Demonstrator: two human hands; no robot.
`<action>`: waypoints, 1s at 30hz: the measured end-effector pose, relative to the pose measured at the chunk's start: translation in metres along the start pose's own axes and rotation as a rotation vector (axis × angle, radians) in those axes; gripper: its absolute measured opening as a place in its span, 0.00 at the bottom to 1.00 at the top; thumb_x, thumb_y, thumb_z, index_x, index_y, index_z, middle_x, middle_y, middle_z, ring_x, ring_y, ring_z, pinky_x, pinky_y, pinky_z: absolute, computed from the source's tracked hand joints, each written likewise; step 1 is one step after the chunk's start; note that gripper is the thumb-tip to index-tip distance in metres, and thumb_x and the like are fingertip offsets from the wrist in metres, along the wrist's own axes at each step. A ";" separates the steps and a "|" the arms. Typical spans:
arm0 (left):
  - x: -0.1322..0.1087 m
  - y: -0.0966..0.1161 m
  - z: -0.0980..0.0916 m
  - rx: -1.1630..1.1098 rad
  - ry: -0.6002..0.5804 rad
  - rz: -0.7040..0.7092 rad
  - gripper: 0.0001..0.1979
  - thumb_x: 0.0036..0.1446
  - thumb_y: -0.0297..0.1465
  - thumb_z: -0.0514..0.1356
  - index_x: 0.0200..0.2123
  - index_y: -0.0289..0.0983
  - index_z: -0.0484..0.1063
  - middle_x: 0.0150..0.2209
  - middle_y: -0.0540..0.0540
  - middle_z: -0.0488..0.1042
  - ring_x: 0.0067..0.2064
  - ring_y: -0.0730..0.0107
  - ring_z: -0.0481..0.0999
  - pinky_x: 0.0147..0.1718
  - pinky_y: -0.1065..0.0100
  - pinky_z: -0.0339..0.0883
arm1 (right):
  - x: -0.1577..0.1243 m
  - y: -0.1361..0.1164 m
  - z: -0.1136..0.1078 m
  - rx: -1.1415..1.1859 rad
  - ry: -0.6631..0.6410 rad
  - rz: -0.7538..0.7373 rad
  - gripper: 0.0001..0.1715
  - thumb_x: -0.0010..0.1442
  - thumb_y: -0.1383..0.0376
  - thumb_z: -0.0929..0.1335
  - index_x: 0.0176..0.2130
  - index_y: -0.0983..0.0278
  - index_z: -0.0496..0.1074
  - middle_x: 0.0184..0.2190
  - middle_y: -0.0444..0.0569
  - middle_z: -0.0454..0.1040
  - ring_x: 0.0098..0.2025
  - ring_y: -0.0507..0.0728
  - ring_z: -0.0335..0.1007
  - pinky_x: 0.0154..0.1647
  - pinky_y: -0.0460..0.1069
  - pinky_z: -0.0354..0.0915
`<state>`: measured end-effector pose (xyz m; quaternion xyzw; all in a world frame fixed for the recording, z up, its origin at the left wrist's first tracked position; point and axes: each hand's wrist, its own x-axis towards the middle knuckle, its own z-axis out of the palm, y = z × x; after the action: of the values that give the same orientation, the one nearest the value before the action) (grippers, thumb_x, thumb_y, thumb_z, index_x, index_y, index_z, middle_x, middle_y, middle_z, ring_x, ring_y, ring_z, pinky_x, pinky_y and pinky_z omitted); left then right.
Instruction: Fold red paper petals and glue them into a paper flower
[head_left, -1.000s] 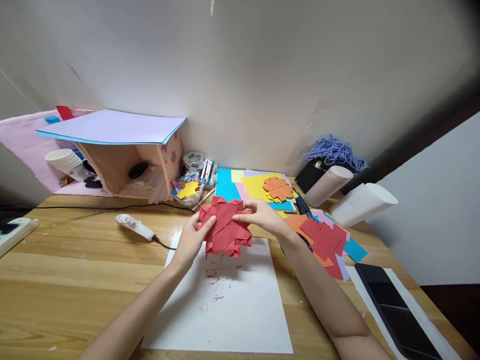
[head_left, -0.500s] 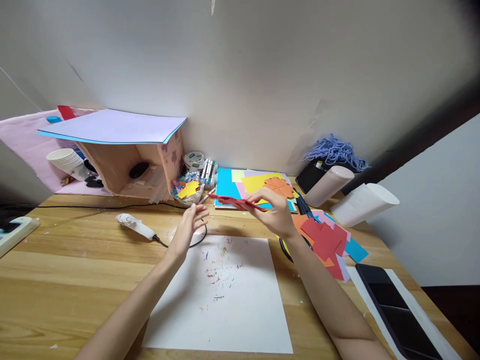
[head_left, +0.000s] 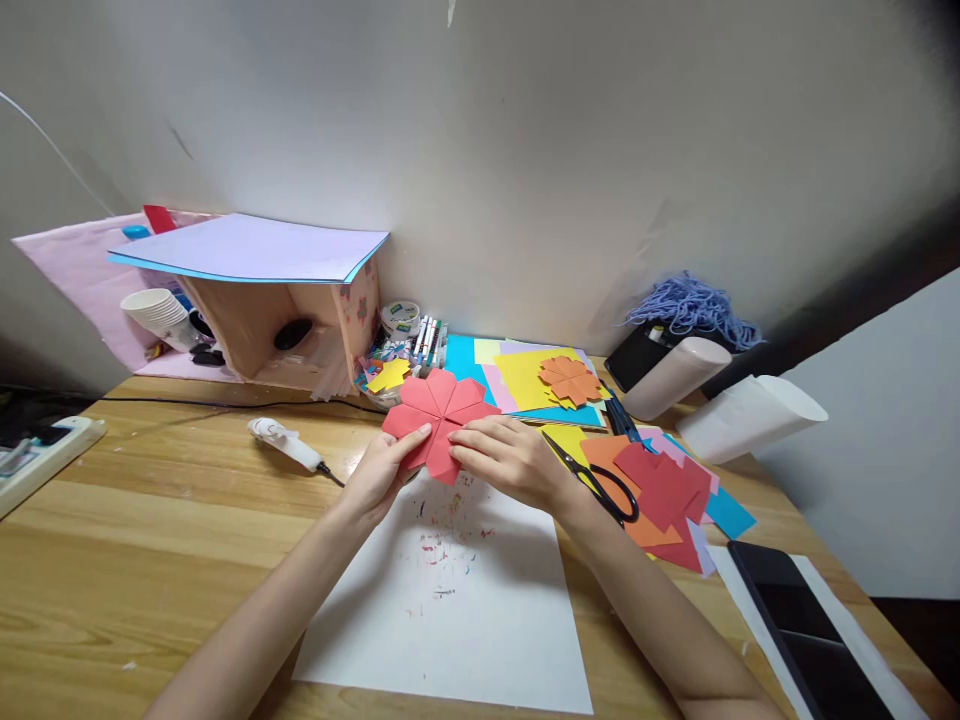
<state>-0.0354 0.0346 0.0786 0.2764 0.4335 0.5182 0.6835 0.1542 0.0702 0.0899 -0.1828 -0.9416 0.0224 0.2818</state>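
A red paper flower [head_left: 441,405] with several creased petals is held up above the far part of a marked white sheet [head_left: 450,640]. My left hand [head_left: 382,470] pinches its lower left petal, thumb on top. My right hand [head_left: 514,458] lies over its right lower petals, fingers bent onto the paper; the thumb is hidden. Right of that hand, black-handled scissors [head_left: 600,488] rest on yellow and orange paper. An orange paper flower [head_left: 570,382] lies on stacked coloured sheets [head_left: 461,355] behind.
Red paper scraps [head_left: 664,485] and a black phone [head_left: 795,620] lie on the right. White rolls [head_left: 757,415] and blue yarn [head_left: 694,305] stand behind. A white glue gun [head_left: 285,443] with a cord sits at left, before a box [head_left: 360,320] and a cup of scraps [head_left: 386,380].
The red paper, edge-on in my right hand before, now faces me as an opened flower. My left hand, formerly empty, has taken hold of it. The view has shifted slightly.
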 end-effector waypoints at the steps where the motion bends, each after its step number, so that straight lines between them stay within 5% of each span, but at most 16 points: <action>1: 0.001 0.001 -0.001 0.001 0.013 0.014 0.16 0.44 0.33 0.64 0.38 0.32 0.72 0.36 0.43 0.76 0.36 0.68 0.74 0.36 0.70 0.67 | 0.002 0.000 -0.005 0.022 -0.016 0.006 0.12 0.59 0.68 0.61 0.42 0.58 0.68 0.43 0.48 0.72 0.46 0.55 0.66 0.47 0.53 0.62; 6: -0.001 0.004 0.002 0.065 0.039 0.074 0.17 0.44 0.35 0.63 0.37 0.31 0.73 0.37 0.41 0.76 0.37 0.65 0.75 0.36 0.69 0.67 | 0.007 0.000 -0.030 0.317 -0.025 0.102 0.21 0.48 0.58 0.70 0.44 0.57 0.68 0.45 0.49 0.71 0.50 0.58 0.63 0.52 0.55 0.59; 10: -0.005 0.000 0.004 0.143 0.024 0.053 0.21 0.43 0.37 0.64 0.41 0.32 0.71 0.40 0.40 0.75 0.41 0.60 0.74 0.38 0.66 0.67 | 0.007 0.006 -0.025 0.540 0.267 0.629 0.23 0.50 0.57 0.68 0.46 0.59 0.66 0.48 0.52 0.68 0.49 0.58 0.64 0.49 0.55 0.61; 13: -0.006 -0.003 0.005 0.186 -0.001 0.054 0.22 0.43 0.38 0.63 0.42 0.34 0.71 0.41 0.41 0.75 0.41 0.60 0.74 0.38 0.65 0.67 | 0.006 0.011 -0.012 0.870 0.156 0.882 0.27 0.50 0.56 0.68 0.48 0.62 0.63 0.47 0.54 0.68 0.46 0.57 0.67 0.43 0.52 0.66; 17: -0.004 -0.005 0.005 0.241 0.043 0.081 0.22 0.43 0.41 0.62 0.41 0.32 0.72 0.39 0.40 0.75 0.39 0.60 0.74 0.34 0.67 0.66 | 0.005 0.015 -0.004 1.146 0.005 0.896 0.24 0.48 0.57 0.69 0.43 0.66 0.67 0.40 0.53 0.73 0.41 0.57 0.70 0.39 0.50 0.66; 23: 0.002 0.001 -0.003 0.347 0.161 0.222 0.21 0.41 0.41 0.64 0.35 0.32 0.74 0.32 0.43 0.76 0.33 0.66 0.73 0.31 0.71 0.65 | 0.003 0.016 -0.013 1.106 -0.041 0.936 0.23 0.42 0.57 0.72 0.36 0.68 0.69 0.34 0.52 0.73 0.35 0.56 0.70 0.32 0.48 0.66; 30: 0.005 0.004 -0.008 0.404 0.155 0.270 0.18 0.45 0.42 0.61 0.32 0.33 0.76 0.28 0.45 0.76 0.28 0.70 0.71 0.28 0.71 0.65 | -0.002 0.019 -0.017 1.053 -0.118 0.935 0.20 0.42 0.57 0.72 0.32 0.68 0.69 0.27 0.48 0.71 0.28 0.52 0.68 0.25 0.46 0.63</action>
<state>-0.0443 0.0396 0.0768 0.4222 0.5385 0.5272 0.5038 0.1712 0.0856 0.1003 -0.4059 -0.6423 0.6034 0.2421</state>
